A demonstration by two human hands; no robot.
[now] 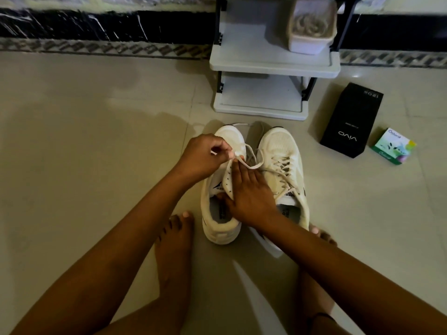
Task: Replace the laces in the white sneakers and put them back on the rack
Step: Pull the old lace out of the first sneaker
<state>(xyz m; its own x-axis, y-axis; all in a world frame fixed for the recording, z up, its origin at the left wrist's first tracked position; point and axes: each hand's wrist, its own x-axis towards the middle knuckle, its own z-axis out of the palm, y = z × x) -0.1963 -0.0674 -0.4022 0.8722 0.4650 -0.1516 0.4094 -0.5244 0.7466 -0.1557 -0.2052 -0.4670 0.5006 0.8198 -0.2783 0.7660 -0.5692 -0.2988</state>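
Two white sneakers stand side by side on the floor between my bare feet, toes pointing away from me. My left hand [205,155] pinches a white lace [251,164] above the left sneaker [217,201], whose upper eyelets are bare. Across that shoe's tongue lies my right hand [249,192], fingers flat, thumb at the collar. The right sneaker [283,160] keeps its laces threaded. The white rack [273,61] stands just beyond the shoes.
A white tub [312,35] with coiled laces sits on the rack's upper shelf. A black phone box [350,122] and a small green box [391,146] lie on the tiled floor to the right. A dark marble skirting runs along the wall.
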